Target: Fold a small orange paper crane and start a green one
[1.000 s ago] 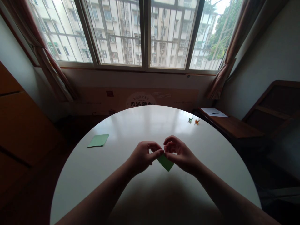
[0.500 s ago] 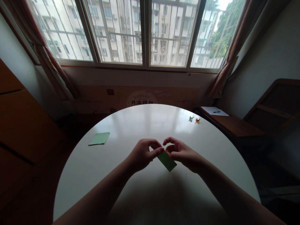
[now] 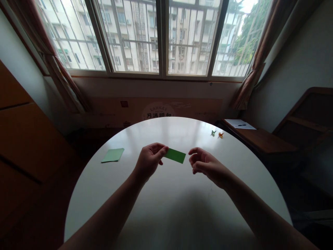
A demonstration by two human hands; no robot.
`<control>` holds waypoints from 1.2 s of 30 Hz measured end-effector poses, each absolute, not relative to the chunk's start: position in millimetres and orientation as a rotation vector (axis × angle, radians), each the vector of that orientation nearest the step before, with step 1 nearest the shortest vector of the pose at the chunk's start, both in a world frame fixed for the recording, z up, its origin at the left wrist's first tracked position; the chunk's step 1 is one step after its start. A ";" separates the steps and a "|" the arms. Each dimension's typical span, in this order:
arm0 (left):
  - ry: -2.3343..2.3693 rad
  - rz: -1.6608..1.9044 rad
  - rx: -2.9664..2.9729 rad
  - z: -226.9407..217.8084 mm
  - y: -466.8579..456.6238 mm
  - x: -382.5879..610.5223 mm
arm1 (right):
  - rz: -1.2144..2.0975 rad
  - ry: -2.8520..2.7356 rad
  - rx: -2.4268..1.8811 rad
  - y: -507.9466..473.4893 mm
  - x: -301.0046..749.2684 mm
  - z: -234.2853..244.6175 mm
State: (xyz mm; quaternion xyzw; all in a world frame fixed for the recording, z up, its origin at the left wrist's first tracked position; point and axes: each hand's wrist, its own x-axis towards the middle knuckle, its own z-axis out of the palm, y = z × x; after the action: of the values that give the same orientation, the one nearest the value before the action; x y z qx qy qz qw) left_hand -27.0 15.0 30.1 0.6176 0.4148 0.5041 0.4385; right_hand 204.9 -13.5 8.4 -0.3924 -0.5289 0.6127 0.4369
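Note:
My left hand (image 3: 149, 160) pinches one end of a folded green paper strip (image 3: 175, 155) and holds it up above the round white table (image 3: 166, 205). The strip points to the right, toward my right hand (image 3: 205, 166). That hand hovers a short way off with its fingers loosely curled and apart, holding nothing. A small gap separates its fingertips from the strip's free end.
A light green paper stack (image 3: 113, 155) lies on the table's left side. Two tiny folded figures, one green (image 3: 213, 132) and one orange (image 3: 220, 135), sit near the far right edge. A wooden side table with a sheet and pen (image 3: 239, 124) stands to the right.
The strip was held low between both hands. My right hand has let go, and my left hand has lifted the strip up and turned it level.

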 end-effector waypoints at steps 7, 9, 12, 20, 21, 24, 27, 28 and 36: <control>0.990 1.190 1.543 18.5 9.7 -13.8 | 1.239 -1.447 -0.998 -11.8 195.9 3.2; 0.982 1.145 1.561 16.6 9.7 -12.9 | 1.183 -1.445 -1.010 -10.7 195.2 1.4; 0.979 1.075 1.623 15.4 9.7 -13.0 | 1.139 -1.454 -1.010 -10.0 195.0 0.9; 0.982 0.890 2.027 18.8 0.3 -11.6 | 1.097 -1.739 -1.010 -19.3 189.4 4.0; 0.974 0.868 2.048 19.8 -0.6 -12.1 | 1.084 -1.756 -1.008 -20.0 189.3 4.4; 0.944 0.810 2.099 22.5 -1.1 -14.7 | 1.043 -1.785 -1.013 -20.7 190.1 4.9; 0.923 0.780 2.127 23.9 0.9 -17.6 | 1.026 -1.786 -1.033 -20.1 191.9 4.2; 0.918 0.775 2.134 24.1 1.7 -18.6 | 1.036 -1.774 -1.033 -19.7 192.6 4.0; 0.948 0.767 2.161 27.0 9.4 -30.1 | 1.153 -1.535 -1.017 -10.4 203.2 6.0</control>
State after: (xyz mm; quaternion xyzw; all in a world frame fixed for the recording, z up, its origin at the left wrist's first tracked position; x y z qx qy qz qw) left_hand -30.1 9.4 27.0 0.8240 0.3614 0.2925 0.3240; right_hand 203.2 -10.4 6.0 -0.4144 -0.6252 0.4695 0.4658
